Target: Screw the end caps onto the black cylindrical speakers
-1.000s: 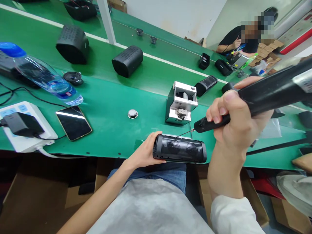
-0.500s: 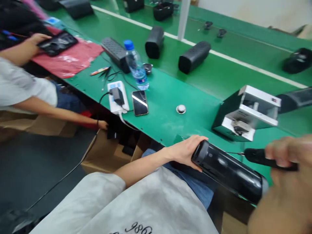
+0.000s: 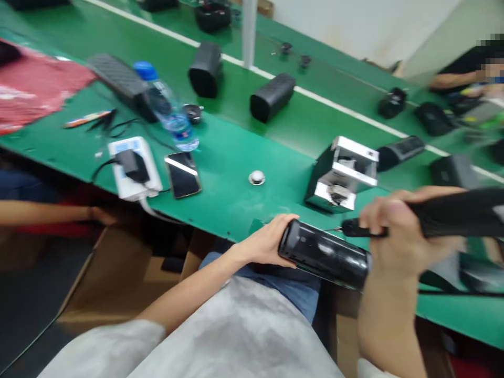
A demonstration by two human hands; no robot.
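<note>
My left hand (image 3: 271, 244) is closed round the left end of a glossy black cylindrical speaker (image 3: 326, 255), held tilted above my lap at the bench edge. In my right hand (image 3: 401, 226) is a black screwdriver (image 3: 356, 229) with a thin metal shaft, which points left along the speaker's upper side. Whether its tip touches the speaker I cannot tell. A larger, long black body (image 3: 460, 212) extends right from the same hand; whether it belongs to the tool is unclear. My right forearm hides the speaker's right end.
Beyond the speaker stands a black-and-silver box-like fixture (image 3: 342, 173). A small round silver part (image 3: 257, 177), a phone (image 3: 183, 175), a white power strip (image 3: 136, 168) and a water bottle (image 3: 169, 113) lie leftward. Black speakers (image 3: 273, 97) rest farther back. Another person's arm (image 3: 47, 212) reaches in at left.
The view has swung right, so the bench items appear farther left. My right hand and the screwdriver have come more fully into view. The left hand keeps its hold on the speaker.
</note>
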